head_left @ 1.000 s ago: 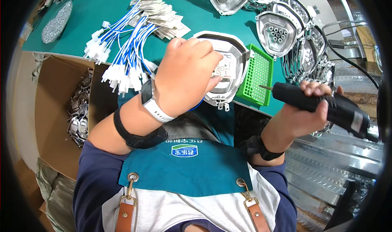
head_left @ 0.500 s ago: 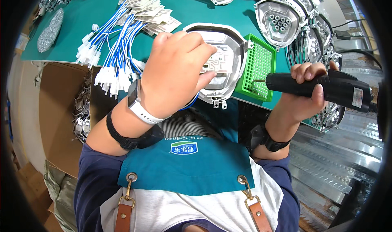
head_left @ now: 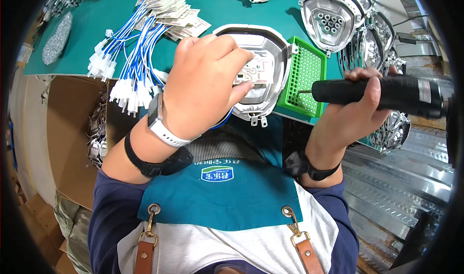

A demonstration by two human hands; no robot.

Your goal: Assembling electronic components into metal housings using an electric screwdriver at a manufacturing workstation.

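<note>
My left hand (head_left: 205, 83) pinches a small white circuit board (head_left: 258, 71) between thumb and fingers. The board sits within a silver metal housing (head_left: 278, 47), and a blue wire (head_left: 223, 122) runs out below my hand. In my right hand (head_left: 355, 110) is a black electric screwdriver (head_left: 382, 91), held level with its bit pointing left. The bit's tip is over a green perforated screw tray (head_left: 304, 71), right of the housing; whether it touches a screw is too small to tell.
Circuit boards (head_left: 179, 18) with blue and white wires and white connectors (head_left: 128, 93) are heaped at left on the green table (head_left: 106, 13). A silver foil-like lump (head_left: 57, 38) lies farther left. Several metal housings (head_left: 331, 23) crowd the back right. A cardboard box (head_left: 72, 129) stands below the table's left edge.
The screwdriver has turned in my right hand and its bit has shifted slightly left and down over the green tray. My left hand keeps its pinch on the board, nearly in place.
</note>
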